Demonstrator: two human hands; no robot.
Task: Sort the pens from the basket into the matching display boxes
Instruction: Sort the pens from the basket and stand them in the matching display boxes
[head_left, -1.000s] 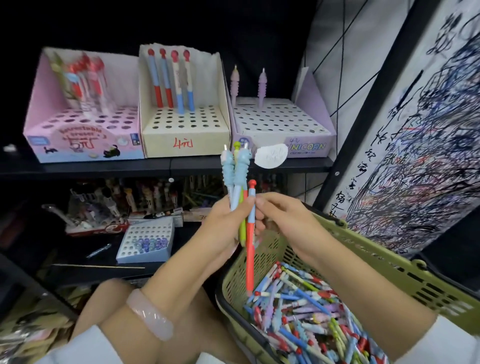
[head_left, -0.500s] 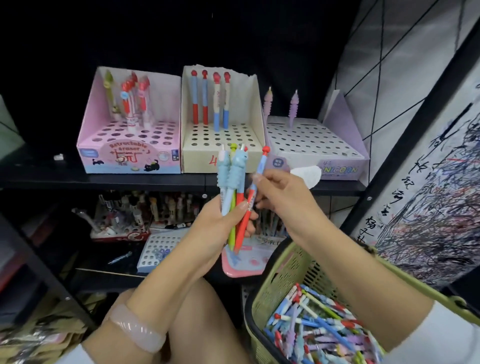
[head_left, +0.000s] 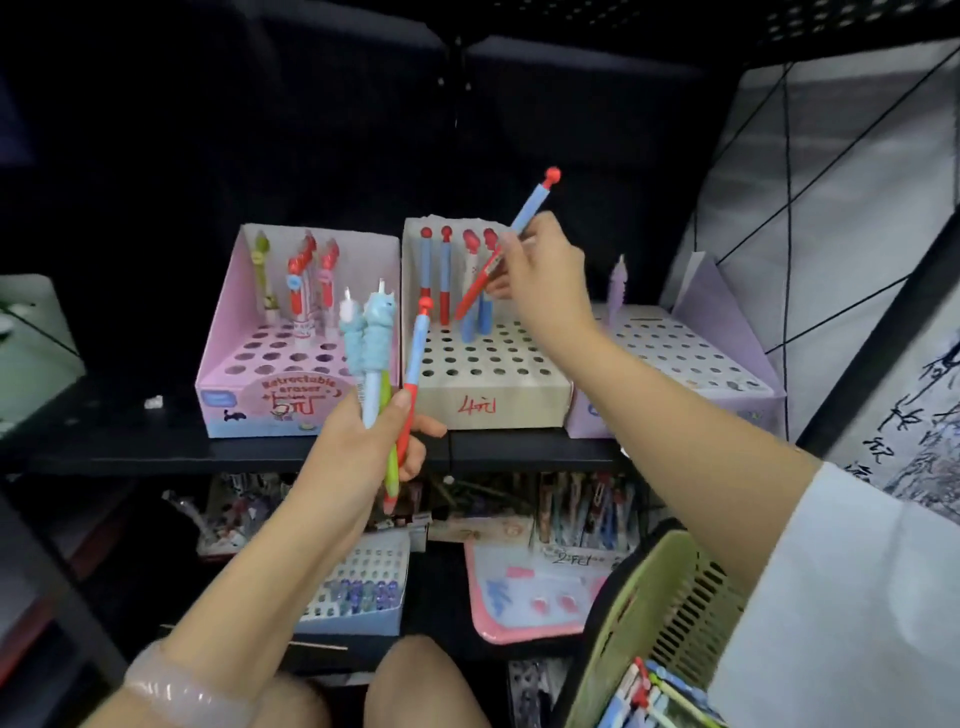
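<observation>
On the upper shelf (head_left: 311, 452): three display boxes side by side. Pink box (head_left: 291, 384), left, holds about four tall pens at the back, with red, pink and yellow-green tops. Beige box (head_left: 488, 400), centre, marked in red on its front, holds four upright red-and-blue pens (head_left: 445, 280) in its back row. Lilac box (head_left: 691, 358), right, shows one purple pen (head_left: 617, 283) upright; the arm hides part of it. Right hand (head_left: 540, 275): pinches one red-and-blue pen (head_left: 511, 234), red ball top, blue upper barrel, red lower barrel, tilted with its tip down above the beige box's holes. Left hand (head_left: 371, 441): clasps a bunch of four pens in front of the shelf edge: two with fuzzy light-blue tops (head_left: 371, 332), one yellow-green (head_left: 388, 431), one red-and-blue (head_left: 415, 364). Green basket (head_left: 649, 613), lower right: many mixed pens, too blurred to count. Lower shelf: further boxes of stock, indistinct.
</observation>
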